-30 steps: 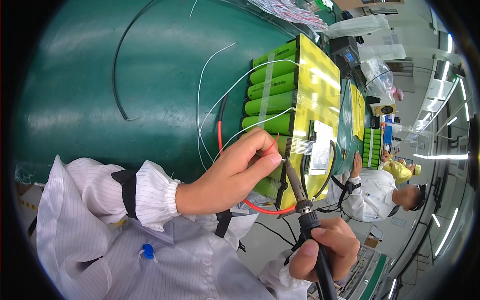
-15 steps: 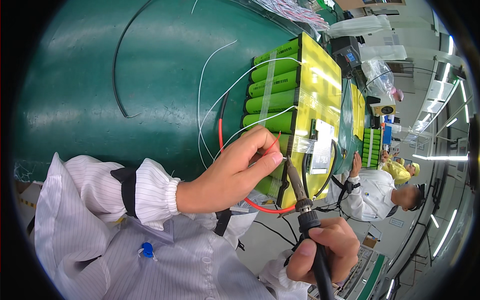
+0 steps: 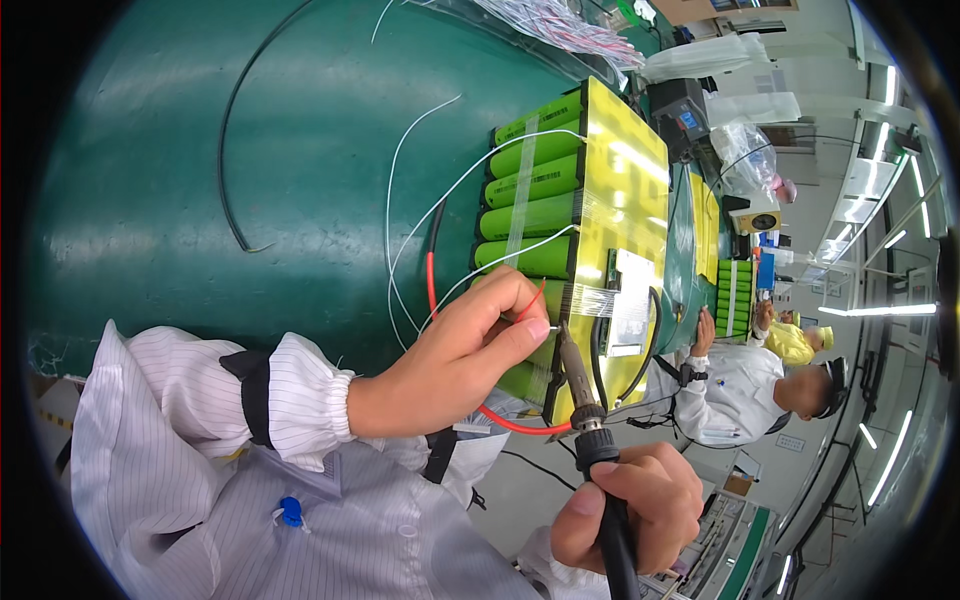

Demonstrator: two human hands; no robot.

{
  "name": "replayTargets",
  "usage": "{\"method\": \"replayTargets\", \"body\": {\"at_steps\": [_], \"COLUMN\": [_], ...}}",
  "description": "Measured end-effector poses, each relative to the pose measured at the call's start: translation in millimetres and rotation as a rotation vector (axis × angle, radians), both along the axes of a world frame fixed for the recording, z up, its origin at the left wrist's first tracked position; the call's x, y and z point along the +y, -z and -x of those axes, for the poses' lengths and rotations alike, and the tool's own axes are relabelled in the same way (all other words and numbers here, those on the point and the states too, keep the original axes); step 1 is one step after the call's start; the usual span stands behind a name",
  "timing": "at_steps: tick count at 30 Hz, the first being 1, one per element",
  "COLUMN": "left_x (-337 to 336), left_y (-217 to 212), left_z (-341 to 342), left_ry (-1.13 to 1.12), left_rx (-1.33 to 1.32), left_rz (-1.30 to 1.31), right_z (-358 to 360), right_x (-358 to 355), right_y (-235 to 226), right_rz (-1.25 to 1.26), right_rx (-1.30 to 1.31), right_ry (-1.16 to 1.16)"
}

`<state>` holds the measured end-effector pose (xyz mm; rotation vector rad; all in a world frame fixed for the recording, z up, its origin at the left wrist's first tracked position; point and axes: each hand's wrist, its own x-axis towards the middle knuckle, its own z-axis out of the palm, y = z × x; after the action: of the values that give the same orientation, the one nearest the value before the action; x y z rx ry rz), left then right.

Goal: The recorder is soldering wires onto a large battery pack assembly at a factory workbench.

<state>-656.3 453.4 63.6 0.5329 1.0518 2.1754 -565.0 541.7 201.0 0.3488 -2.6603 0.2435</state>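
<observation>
A battery pack of green cylindrical cells (image 3: 530,187) stands on the bench, its yellow face (image 3: 625,150) toward the right and clear tape around it. My left hand (image 3: 445,350) is closed in a pinch at the pack's near end, holding a thin red wire (image 3: 541,296); a short pale tip pokes out beyond the thumb. In my right hand (image 3: 655,500) is a soldering iron (image 3: 597,445), gripped by its black handle. The iron's tip is close to that pale wire tip, beside the pack's edge; contact is hard to tell. A white-covered circuit board (image 3: 630,300) is taped on the yellow face.
White wires (image 3: 392,190) and a thick red cable (image 3: 525,428) trail from the pack. A black cable (image 3: 222,130) lies on the green bench (image 3: 130,220). Beyond are a wire bundle (image 3: 560,25), a dark box with a display (image 3: 678,115) and a co-worker in white (image 3: 735,395).
The pack and bench appear slightly lower and further left in view. Both hands keep their grips, and the iron tip stays close to the wire tip.
</observation>
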Motion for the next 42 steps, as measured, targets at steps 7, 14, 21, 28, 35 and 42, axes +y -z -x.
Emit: {"method": "replayTargets", "body": {"at_steps": [7, 14, 21, 28, 35, 42], "left_x": [4.2, 15.3, 36.6, 9.9, 6.1, 4.5], "left_y": [0.7, 12.3, 24.4, 4.6, 4.9, 4.1], "left_z": [0.6, 3.3, 12.6, 5.2, 1.9, 1.3], "left_ry": [-0.026, -0.024, -0.038, -0.037, -0.043, -0.055], "left_rx": [0.016, 0.023, 0.039, 0.060, 0.046, 0.065], "left_rz": [0.003, 0.008, -0.019, 0.008, -0.007, 0.009], "right_z": [-5.7, -7.4, 6.2, -1.1, -3.5, -7.7], "right_x": [5.6, 13.3, 34.6, 9.1, 3.5, 0.8], "right_y": [10.4, 23.8, 33.4, 15.3, 15.3, 12.5], "right_rz": [0.018, 0.029, 0.000, 0.008, 0.015, 0.035], "right_rx": [0.053, 0.072, 0.065, 0.083, 0.088, 0.061], "right_ry": [0.008, 0.089, -0.003, 0.000, 0.003, 0.038]}}
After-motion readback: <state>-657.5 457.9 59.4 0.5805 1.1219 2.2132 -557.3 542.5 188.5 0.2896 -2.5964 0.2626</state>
